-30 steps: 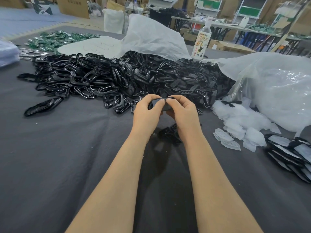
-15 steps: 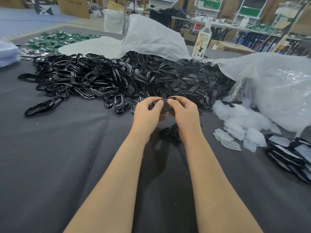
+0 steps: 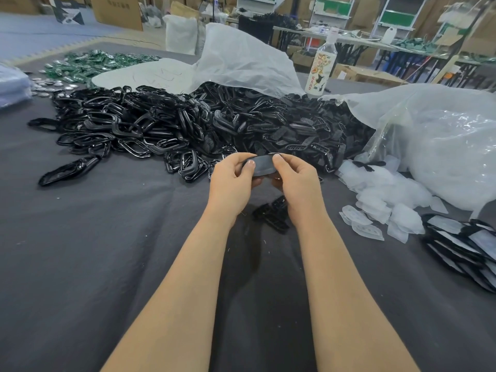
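Note:
Both my hands hold one small black plastic part (image 3: 262,165) just above the grey table cloth (image 3: 112,251), in front of the big heap. My left hand (image 3: 233,181) pinches its left end with the thumb on top. My right hand (image 3: 295,183) pinches its right end the same way. The part's underside is hidden by my fingers. A few loose black pieces (image 3: 271,214) lie on the cloth right under my wrists.
A wide heap of black plastic frames and covers (image 3: 188,127) fills the table's middle. Clear plastic bags (image 3: 440,140) and small white films (image 3: 375,208) lie at the right, finished black parts (image 3: 461,245) at the right edge. A bottle (image 3: 320,68) stands behind. Green parts (image 3: 88,64) lie far left.
My hands have shifted slightly and turned the black part, so more of its flat dark face shows between my thumbs. Nothing else on the table has moved.

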Demonstrator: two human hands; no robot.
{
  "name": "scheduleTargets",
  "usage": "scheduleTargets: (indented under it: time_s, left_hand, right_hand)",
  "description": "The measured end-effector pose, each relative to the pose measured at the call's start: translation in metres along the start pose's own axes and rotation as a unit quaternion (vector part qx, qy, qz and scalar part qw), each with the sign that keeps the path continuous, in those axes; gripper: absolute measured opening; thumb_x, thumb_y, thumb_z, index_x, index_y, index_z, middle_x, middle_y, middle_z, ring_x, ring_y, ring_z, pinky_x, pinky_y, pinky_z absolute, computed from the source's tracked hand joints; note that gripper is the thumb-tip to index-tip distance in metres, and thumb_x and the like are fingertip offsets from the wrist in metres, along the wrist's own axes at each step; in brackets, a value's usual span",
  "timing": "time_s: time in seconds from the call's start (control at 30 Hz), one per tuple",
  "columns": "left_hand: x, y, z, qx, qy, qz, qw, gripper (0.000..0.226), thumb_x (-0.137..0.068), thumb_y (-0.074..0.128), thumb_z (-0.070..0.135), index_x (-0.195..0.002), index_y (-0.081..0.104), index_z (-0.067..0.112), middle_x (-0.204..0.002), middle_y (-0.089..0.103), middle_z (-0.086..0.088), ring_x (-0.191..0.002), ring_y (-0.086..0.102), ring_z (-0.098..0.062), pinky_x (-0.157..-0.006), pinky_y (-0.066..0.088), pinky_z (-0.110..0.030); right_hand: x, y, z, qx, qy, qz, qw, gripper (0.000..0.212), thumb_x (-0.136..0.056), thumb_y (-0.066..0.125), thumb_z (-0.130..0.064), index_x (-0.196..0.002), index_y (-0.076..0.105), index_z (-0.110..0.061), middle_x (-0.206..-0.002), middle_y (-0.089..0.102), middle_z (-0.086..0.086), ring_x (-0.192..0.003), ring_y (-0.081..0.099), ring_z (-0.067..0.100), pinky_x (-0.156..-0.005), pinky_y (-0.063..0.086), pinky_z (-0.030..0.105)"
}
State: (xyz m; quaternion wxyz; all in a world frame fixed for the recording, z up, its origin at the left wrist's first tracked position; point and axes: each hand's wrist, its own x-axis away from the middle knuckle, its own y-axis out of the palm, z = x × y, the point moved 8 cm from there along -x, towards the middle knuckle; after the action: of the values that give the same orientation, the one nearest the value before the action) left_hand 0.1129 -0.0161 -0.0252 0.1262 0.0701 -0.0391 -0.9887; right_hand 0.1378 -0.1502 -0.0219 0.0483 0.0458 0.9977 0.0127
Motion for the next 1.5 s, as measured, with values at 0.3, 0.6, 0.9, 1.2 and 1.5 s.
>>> scheduleTargets:
  time_s: [0.3, 0.6, 0.9, 1.2, 1.5]
  left_hand:
    - [0.002, -0.003, 0.0, -0.021, 0.0, 0.013, 1.0, 0.015, -0.094, 0.058, 0.008, -0.103, 0.061, 0.021, -0.087, 0.07, -0.004, -0.071, 0.066, -0.006, -0.062, 0.05, -0.014]
    - [0.002, -0.007, 0.002, -0.071, 0.007, 0.032, 0.997, 0.026, -0.091, 0.059, 0.008, -0.086, 0.055, 0.032, -0.089, 0.068, -0.001, -0.092, 0.068, -0.026, -0.089, 0.055, -0.044]
    - [0.004, -0.003, -0.004, 0.034, -0.042, 0.007, 0.999, 0.02, -0.09, 0.062, 0.003, -0.096, 0.058, 0.022, -0.097, 0.065, -0.003, -0.085, 0.064, -0.013, -0.063, 0.051, -0.011]
    - [0.004, -0.003, -0.003, 0.007, -0.031, 0.021, 0.999, 0.02, -0.089, 0.063, 0.006, -0.09, 0.059, 0.025, -0.091, 0.065, -0.001, -0.083, 0.064, -0.016, -0.071, 0.055, -0.018]
    - [0.003, -0.003, -0.004, -0.031, -0.025, 0.016, 0.999, 0.021, -0.092, 0.061, 0.006, -0.088, 0.057, 0.026, -0.078, 0.07, 0.001, -0.074, 0.07, -0.007, -0.077, 0.054, -0.027]
  right_hand:
    - [0.001, -0.001, -0.007, 0.065, -0.034, -0.02, 0.997, 0.02, -0.093, 0.057, -0.005, -0.08, 0.063, -0.02, -0.071, 0.066, -0.001, -0.054, 0.06, 0.0, -0.06, 0.053, 0.015]
    - [0.0, 0.006, 0.006, 0.062, 0.018, -0.048, 0.997, 0.01, -0.093, 0.057, -0.008, -0.096, 0.067, -0.008, -0.074, 0.067, 0.0, -0.059, 0.06, 0.002, -0.059, 0.052, 0.016]
    - [0.004, 0.011, 0.003, 0.031, 0.02, -0.071, 0.997, 0.014, -0.092, 0.057, -0.006, -0.085, 0.067, -0.012, -0.075, 0.068, 0.003, -0.067, 0.063, 0.012, -0.064, 0.053, 0.019]
    - [0.002, 0.006, 0.006, 0.033, 0.037, -0.049, 0.998, 0.012, -0.094, 0.056, -0.007, -0.089, 0.067, -0.01, -0.077, 0.068, 0.004, -0.067, 0.063, 0.01, -0.06, 0.052, 0.016]
    - [0.002, -0.004, 0.003, 0.013, 0.016, 0.009, 1.0, 0.021, -0.093, 0.057, -0.006, -0.077, 0.066, -0.017, -0.065, 0.067, -0.003, -0.057, 0.063, 0.003, -0.06, 0.054, 0.017]
